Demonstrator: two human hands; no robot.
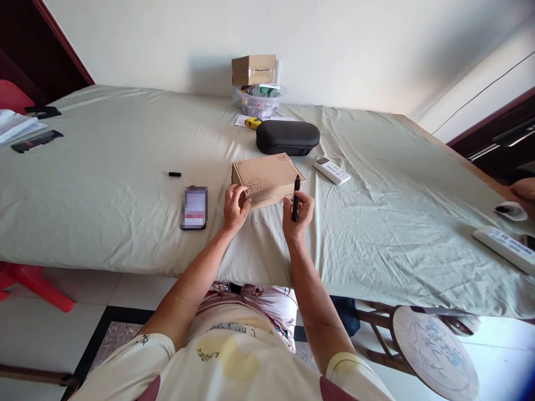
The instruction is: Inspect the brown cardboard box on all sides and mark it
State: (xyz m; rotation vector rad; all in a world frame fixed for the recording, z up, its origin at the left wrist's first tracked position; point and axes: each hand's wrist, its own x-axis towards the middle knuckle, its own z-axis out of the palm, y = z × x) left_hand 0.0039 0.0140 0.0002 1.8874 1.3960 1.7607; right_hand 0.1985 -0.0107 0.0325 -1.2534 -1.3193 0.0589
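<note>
Worktop [125, 195]: draped in pale green, wrinkled cloth. At left, a small black cylinder [174, 174] lies loose, with a phone [195, 208] flat below it, screen lit. Left hand [236, 209]: fingers bent and narrow on the near left corner of the cardboard box [267, 174]. The box lies ahead and to the right of these fingers, its long axis nearly crosswise, right end slightly farther off; the left hand is nearer, in contact. Box: brown, rectangular, matt, dark line drawings at its corners. Right hand [304, 213]: fingers closed around a slim black marker [296, 200], held upright before the right end; whether they touch the box cannot be confirmed.
</note>
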